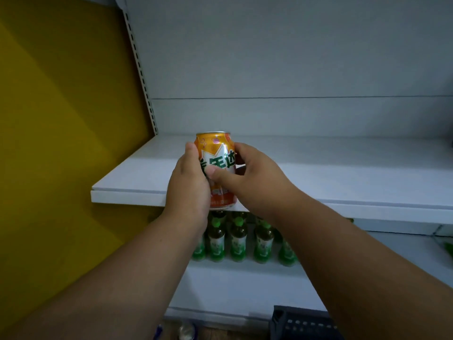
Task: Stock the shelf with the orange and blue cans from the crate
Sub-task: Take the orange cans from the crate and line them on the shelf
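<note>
An orange can (217, 149) with green and white lettering stands upright in front of the white shelf (343, 173), its base level with the shelf's front lip. My left hand (187, 185) grips its left side. My right hand (250, 177) grips its right side, thumb across the label. The dark crate (301, 322) shows at the bottom edge, partly behind my right forearm; what it holds is hidden. A blue can top (158, 332) peeks in at the bottom left.
Several green-capped tea bottles (237, 241) stand in rows on the lower shelf (232, 285) under the can. A yellow wall (61, 119) lies to the left, beside the slotted shelf upright (141, 69). A silver can top (186, 331) sits on the floor below.
</note>
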`<state>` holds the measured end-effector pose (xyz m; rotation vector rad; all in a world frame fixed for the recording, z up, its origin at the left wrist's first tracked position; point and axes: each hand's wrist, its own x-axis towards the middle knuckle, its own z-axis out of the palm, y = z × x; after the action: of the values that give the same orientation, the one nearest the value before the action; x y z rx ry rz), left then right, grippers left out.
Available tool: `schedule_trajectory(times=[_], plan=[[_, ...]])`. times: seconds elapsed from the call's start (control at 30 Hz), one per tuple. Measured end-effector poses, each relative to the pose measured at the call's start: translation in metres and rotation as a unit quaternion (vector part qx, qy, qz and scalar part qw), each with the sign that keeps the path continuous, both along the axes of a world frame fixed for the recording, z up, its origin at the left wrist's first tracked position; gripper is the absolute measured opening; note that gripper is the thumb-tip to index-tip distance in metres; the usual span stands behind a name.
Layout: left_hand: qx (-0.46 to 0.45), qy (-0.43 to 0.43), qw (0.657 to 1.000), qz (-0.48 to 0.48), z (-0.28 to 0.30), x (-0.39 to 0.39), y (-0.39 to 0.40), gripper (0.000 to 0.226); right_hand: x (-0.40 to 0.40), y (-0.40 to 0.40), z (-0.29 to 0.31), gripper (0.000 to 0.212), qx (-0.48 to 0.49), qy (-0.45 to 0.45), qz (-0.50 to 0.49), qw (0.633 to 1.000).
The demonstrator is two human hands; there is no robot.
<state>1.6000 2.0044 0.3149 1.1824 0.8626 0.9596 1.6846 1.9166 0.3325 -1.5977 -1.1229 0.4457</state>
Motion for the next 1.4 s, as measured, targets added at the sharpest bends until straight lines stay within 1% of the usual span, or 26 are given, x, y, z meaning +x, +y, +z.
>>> schedule_trajectory(times=[0.07,0.17,0.3,0.43,0.53,0.67,0.8,0.9,0.97,1.1,1.27,1.4], plan=[[0.02,0.006,1.0,-0.006,0.004,0.006,0.026,0.054,0.005,0.023,0.004,0.048,0.004,-0.002,-0.009,1.0],[0.046,0.031,0.998,-0.025,0.007,0.01,0.066,0.056,0.01,0.062,0.005,0.052,0.022,-0.002,-0.035,0.999],[0.087,0.059,0.994,-0.044,0.009,0.016,0.12,0.056,0.016,0.117,-0.007,0.046,0.047,0.003,-0.072,0.996],[0.12,0.082,0.989,-0.04,0.007,0.025,0.167,0.043,0.025,0.169,-0.015,0.051,0.052,-0.042,-0.103,0.992],[0.167,0.14,0.976,-0.028,0.0,0.036,0.195,0.027,0.04,0.201,-0.022,0.054,0.053,-0.064,-0.135,0.987],[0.246,0.227,0.942,-0.034,-0.013,0.048,0.221,0.033,0.064,0.23,-0.03,0.059,0.047,-0.056,-0.176,0.982],[0.319,0.25,0.914,-0.003,-0.017,0.066,0.24,0.028,0.079,0.253,-0.04,0.058,0.059,-0.049,-0.181,0.98],[0.31,0.222,0.924,0.013,-0.026,0.074,0.244,0.03,0.086,0.266,-0.047,0.055,0.063,-0.042,-0.187,0.98],[0.306,0.219,0.926,0.016,-0.034,0.077,0.247,0.031,0.092,0.272,-0.052,0.055,0.06,-0.048,-0.186,0.98],[0.307,0.222,0.926,0.007,-0.04,0.08,0.253,0.034,0.097,0.278,-0.061,0.061,0.06,-0.045,-0.192,0.979],[0.279,0.198,0.94,-0.007,-0.044,0.08,0.26,0.036,0.1,0.277,-0.064,0.069,0.04,-0.04,-0.181,0.982],[0.273,0.191,0.943,-0.018,-0.047,0.082,0.266,0.047,0.104,0.28,-0.061,0.073,0.008,-0.074,-0.176,0.982]])
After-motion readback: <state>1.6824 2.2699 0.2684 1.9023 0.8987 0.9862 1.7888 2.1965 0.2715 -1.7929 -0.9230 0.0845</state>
